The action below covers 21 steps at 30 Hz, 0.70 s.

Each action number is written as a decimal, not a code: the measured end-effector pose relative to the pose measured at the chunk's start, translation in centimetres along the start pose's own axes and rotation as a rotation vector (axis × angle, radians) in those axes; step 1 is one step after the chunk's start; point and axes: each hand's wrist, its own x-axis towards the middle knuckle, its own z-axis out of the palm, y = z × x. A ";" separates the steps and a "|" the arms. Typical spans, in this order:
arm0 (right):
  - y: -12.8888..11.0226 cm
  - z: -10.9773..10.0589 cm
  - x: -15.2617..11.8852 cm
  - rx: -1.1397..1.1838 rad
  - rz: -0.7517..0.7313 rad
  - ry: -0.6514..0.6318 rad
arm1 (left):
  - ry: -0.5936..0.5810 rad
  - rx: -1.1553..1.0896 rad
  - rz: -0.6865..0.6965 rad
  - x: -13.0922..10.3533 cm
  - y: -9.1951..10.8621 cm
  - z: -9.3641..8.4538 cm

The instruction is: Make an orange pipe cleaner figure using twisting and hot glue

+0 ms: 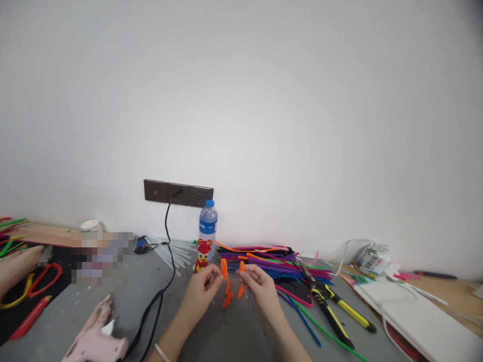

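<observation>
At the far left, well apart from the fingers of both working hands, is the hand of another person [22, 266]. Near it are scissors with yellow and red handles [46, 279], and below them a red tool [30, 318]. Nearer to the left fingers, but lower and to their left, lies a pink glue gun [96, 344]. Between it and the left wrist runs a black cable [154, 300], which goes up to a dark socket panel [156, 191]. Pale translucent sticks [166, 256] lie to the upper left of the left fingers.

The left hand [202, 291] has its thumb and forefinger narrow, pinching a first orange fuzzy piece [224, 269], which stands about upright at the fingertips. Just behind these fingers are a bottle with a blue cap [209, 218] and a red figure with yellow face [204, 249]. Below the fingertips, between the two hands, shows a small orange part [227, 300]; whether it is joined to the piece above, I cannot tell.

The right hand [261, 284] also pinches narrowly, and holds a second orange fuzzy piece [240, 291].

Behind the right fingers lies a bundle of coloured fuzzy sticks [271, 257]. To their right are yellow-black pliers [332, 306], and farther, white boards [422, 314].
</observation>
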 end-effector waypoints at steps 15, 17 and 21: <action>-0.8 0.4 -0.7 0.237 0.223 -0.127 | 0.029 0.053 0.117 0.0 0.8 -0.1; -1.1 0.5 -0.8 0.309 0.242 -0.145 | 0.031 0.051 0.131 0.0 0.9 -0.1; -1.2 0.4 -0.9 0.354 0.260 -0.174 | 0.017 0.044 0.140 0.0 0.8 -0.2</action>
